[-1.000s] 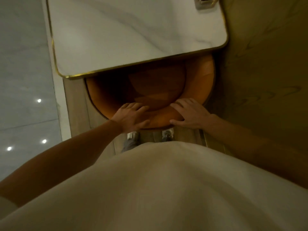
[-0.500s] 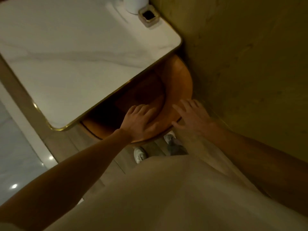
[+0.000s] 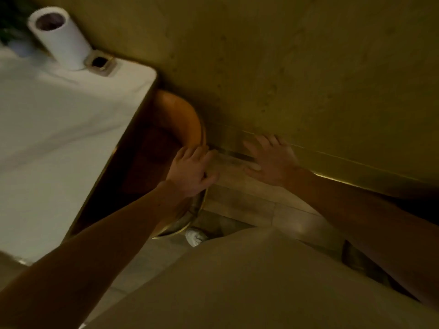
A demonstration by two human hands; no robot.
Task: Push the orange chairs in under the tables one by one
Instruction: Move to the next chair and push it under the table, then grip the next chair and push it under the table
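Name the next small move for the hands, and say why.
Probably lift the left hand off the back of the orange chair: the chair is largely under the white table, and the right hand is off it, open, near the wall.

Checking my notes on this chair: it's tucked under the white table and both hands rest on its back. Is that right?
Not quite. In the head view only the left hand rests on the back of the orange chair; the right hand is off it, open above the floor. The chair is tucked under the white table.
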